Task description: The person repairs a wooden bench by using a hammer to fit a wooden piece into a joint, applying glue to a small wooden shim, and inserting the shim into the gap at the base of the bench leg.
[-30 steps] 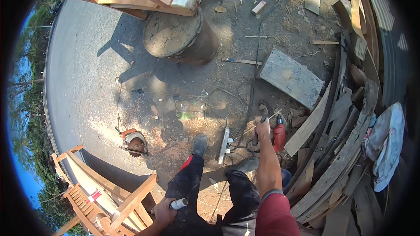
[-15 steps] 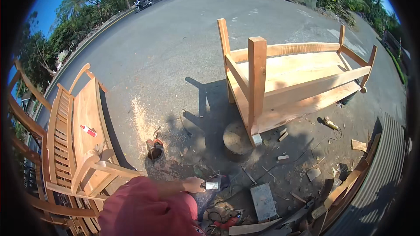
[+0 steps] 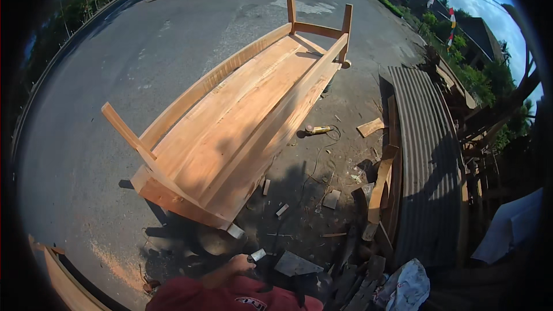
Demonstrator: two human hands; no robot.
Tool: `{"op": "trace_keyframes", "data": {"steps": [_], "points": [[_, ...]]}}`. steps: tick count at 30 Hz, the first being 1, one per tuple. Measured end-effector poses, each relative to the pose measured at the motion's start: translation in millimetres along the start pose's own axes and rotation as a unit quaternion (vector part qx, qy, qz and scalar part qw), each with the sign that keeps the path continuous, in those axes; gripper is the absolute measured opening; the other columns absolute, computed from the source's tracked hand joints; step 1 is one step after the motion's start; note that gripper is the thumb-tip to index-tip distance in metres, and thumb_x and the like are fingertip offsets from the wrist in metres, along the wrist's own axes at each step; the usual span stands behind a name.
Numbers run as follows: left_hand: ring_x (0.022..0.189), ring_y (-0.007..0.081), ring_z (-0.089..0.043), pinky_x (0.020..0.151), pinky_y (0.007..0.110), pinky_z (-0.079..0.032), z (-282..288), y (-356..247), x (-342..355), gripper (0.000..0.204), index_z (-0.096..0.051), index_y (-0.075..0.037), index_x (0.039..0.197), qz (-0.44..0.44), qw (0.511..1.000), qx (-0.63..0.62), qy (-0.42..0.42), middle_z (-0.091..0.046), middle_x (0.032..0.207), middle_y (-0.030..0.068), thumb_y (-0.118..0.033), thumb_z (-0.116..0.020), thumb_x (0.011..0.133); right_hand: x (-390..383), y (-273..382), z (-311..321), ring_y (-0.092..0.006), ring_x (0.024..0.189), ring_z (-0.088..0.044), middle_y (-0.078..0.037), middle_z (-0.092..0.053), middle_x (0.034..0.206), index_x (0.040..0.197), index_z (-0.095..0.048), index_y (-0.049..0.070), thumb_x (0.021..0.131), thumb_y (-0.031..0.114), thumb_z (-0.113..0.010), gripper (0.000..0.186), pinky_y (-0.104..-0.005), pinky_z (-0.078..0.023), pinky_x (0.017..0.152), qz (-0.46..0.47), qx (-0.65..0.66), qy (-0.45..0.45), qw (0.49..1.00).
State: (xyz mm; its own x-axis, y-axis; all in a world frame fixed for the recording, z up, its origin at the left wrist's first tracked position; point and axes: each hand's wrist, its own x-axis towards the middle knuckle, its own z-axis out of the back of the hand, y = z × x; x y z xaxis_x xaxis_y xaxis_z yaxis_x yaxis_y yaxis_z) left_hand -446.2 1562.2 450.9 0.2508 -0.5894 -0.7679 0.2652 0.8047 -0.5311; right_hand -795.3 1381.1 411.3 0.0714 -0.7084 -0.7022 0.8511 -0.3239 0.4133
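My left hand (image 3: 239, 264) is closed around a small tool (image 3: 257, 255) with a pale, flat rectangular head. Its exact kind is too small to make out. The hand is low in the picture, close in front of my red shirt. My right hand does not show. Just beyond the tool stands a long wooden bench (image 3: 224, 115), turned over with its legs pointing up. Its near corner rests on a small pale block (image 3: 235, 231), above a round support in shadow. A grey rectangular slab (image 3: 296, 264) lies to the right of the tool.
A yellow angle grinder (image 3: 318, 130) with a cord lies right of the bench. Wood offcuts (image 3: 370, 127) and corrugated sheeting (image 3: 423, 155) are farther right. A crumpled white sack (image 3: 406, 285) lies at lower right. Sawdust (image 3: 118, 268) and part of another wooden piece (image 3: 66, 276) are at lower left.
My view has swung to the right, so the upturned bench now sits left of centre and the slatted bench has mostly left the picture. My left hand still holds the small tool.
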Motion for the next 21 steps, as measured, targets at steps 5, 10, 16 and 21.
{"op": "trace_keyframes", "data": {"steps": [5,10,16,21], "points": [[0.083,0.0298,-0.072,0.077,0.043,-0.054,40,18,72,0.050,-0.074,-0.002,0.098,0.078,0.993,0.029,0.082,-0.074,0.090,0.0186,-0.048,-0.078,0.080,25,5,18,-0.0418,0.083,-0.069,-0.029,-0.070,0.091,0.103,-0.065,-0.011,0.090,0.039,-0.066,0.052,-0.0479,-0.053,0.077,-0.079,0.050,0.007,0.996],[0.084,0.0358,-0.072,0.074,0.044,-0.054,91,-38,137,0.051,-0.074,-0.003,0.096,0.045,0.992,0.118,-0.015,-0.074,0.092,0.0209,-0.050,-0.076,0.078,100,33,28,-0.0412,0.081,-0.069,-0.028,-0.071,0.090,0.102,-0.066,-0.011,0.091,0.040,-0.066,0.052,-0.0473,-0.053,0.076,-0.107,0.035,0.046,0.993],[0.092,0.0368,-0.072,0.077,0.043,-0.056,167,-91,253,0.056,-0.075,-0.002,0.105,0.162,0.975,0.155,-0.004,-0.074,0.099,0.0209,-0.047,-0.081,0.074,247,72,117,-0.0404,0.079,-0.069,-0.027,-0.071,0.090,0.102,-0.067,-0.011,0.091,0.040,-0.065,0.053,-0.0466,-0.053,0.076,-0.046,-0.068,0.127,0.988],[0.099,0.0346,-0.072,0.081,0.043,-0.057,226,-249,341,0.060,-0.069,0.000,0.120,0.192,0.971,0.130,-0.061,-0.074,0.106,0.0214,-0.042,-0.080,0.079,398,138,271,-0.0398,0.077,-0.069,-0.027,-0.071,0.089,0.101,-0.067,-0.011,0.091,0.041,-0.064,0.053,-0.0459,-0.053,0.075,-0.028,-0.182,0.155,0.971]]}}
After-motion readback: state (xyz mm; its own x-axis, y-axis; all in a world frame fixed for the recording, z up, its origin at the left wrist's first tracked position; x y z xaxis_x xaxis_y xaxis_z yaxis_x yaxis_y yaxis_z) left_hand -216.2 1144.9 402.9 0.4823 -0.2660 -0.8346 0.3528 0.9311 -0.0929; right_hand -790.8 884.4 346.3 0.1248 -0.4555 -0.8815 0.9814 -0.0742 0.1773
